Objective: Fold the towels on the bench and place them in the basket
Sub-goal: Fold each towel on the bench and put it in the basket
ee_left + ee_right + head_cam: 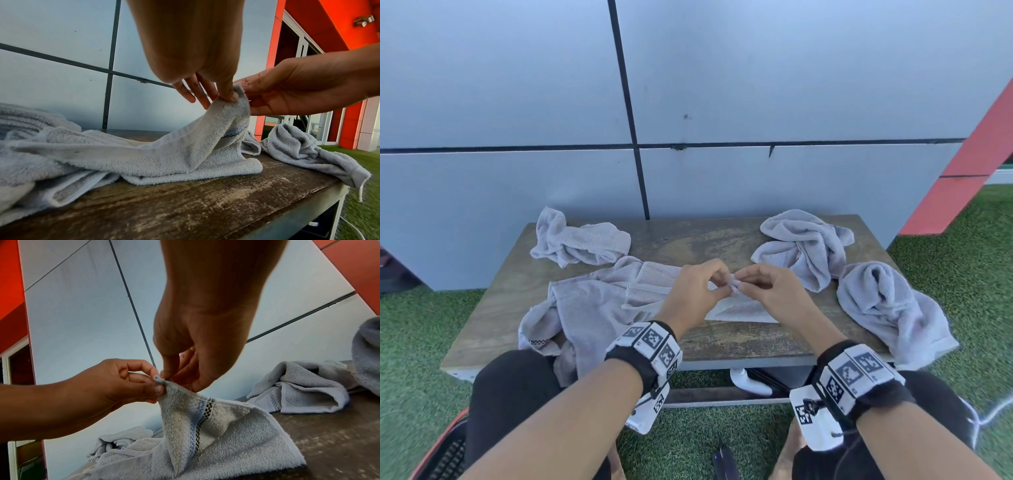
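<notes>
- Four pale grey towels lay on the bench (688, 240); no basket could be made out for certain, only a dark, red-edged shape cut off at the lower left corner of the head view.
- The far-left towel (578, 245) sat crumpled at the back edge, partly off the bench top.
- The middle towel (592, 301) was spread across the near left, one end hanging over the front edge onto the person's knee, its lower end hidden there.
- The left hand (697, 291) pinched a raised corner of the middle towel between thumb and finger, the other fingers loosely spread.
- The right hand (767, 291) met it at the same corner, thumb and fingertip clamped on the cloth; the corner itself was mostly hidden by the fingers.
- A checked stripe (202, 423) ran down the lifted flap.
- Two more towels, the back-right towel (804, 246) and the right-edge towel (890, 308), lay bunched, the latter drooping over the side.
</notes>
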